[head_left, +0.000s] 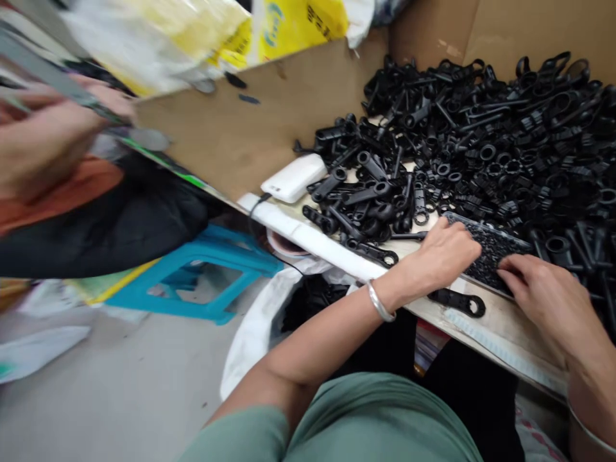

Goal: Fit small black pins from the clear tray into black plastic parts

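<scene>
A big heap of black plastic parts (486,147) fills the far right of the table (486,324). Nearer, a dark tray (488,250) lies under both hands: left hand (445,253) loosely curled on its left edge, right hand (541,289) flat with fingers spread on its near edge.

- The table (500,321) carries a big heap of black plastic parts (486,147).
- A white box (294,178) lies near its corner.
- A black tray (491,253) rests at the front edge.
</scene>
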`<state>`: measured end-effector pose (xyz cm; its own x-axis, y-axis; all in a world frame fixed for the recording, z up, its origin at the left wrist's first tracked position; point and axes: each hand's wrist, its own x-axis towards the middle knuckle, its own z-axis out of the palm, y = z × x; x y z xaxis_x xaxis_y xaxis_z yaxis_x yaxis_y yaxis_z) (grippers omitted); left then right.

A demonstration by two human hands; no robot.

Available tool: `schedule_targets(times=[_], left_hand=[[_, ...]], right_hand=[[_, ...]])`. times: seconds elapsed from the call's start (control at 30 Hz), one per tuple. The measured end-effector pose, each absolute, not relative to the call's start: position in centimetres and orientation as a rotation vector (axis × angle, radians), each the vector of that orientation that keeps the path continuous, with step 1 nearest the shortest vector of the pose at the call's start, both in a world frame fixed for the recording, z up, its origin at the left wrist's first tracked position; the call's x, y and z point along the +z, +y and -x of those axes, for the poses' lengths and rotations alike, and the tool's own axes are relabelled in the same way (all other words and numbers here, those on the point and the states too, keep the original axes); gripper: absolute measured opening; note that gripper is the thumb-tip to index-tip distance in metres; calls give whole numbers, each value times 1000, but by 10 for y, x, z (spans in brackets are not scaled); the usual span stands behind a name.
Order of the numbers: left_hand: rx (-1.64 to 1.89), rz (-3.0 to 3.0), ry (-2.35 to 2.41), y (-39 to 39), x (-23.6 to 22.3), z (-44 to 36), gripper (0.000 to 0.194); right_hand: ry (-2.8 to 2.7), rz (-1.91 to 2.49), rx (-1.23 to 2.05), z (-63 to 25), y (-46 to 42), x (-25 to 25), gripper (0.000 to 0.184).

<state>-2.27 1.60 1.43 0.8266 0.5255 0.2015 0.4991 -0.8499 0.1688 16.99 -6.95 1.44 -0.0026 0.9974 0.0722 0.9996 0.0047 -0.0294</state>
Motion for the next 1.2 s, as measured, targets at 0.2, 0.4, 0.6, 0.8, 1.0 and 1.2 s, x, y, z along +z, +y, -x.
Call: schedule_targets(times=[0.2,0.4,0.6,0.8,1.0,1.2], left_hand=[[254,-2886,830,20,21,20,28],[437,-2574,943,25,18,23,23],[852,-1907,840,12,12,32,15],[858,-1049,609,-8,6,33,9],[843,-917,553,-19,5,33,14],[860,-1004,559,-19,4,35,12]], right_hand=[[-1728,1987,206,-186,-82,9,39],[-1220,1880,537,-170,-97,15,41],[-1003,1573,777,-154,-99,7,32],[-908,1390,854,-134,-95,-1,24],[-940,1283,796,-119,-92,-1,14],[-990,1310,709,-122,-95,-3,13]])
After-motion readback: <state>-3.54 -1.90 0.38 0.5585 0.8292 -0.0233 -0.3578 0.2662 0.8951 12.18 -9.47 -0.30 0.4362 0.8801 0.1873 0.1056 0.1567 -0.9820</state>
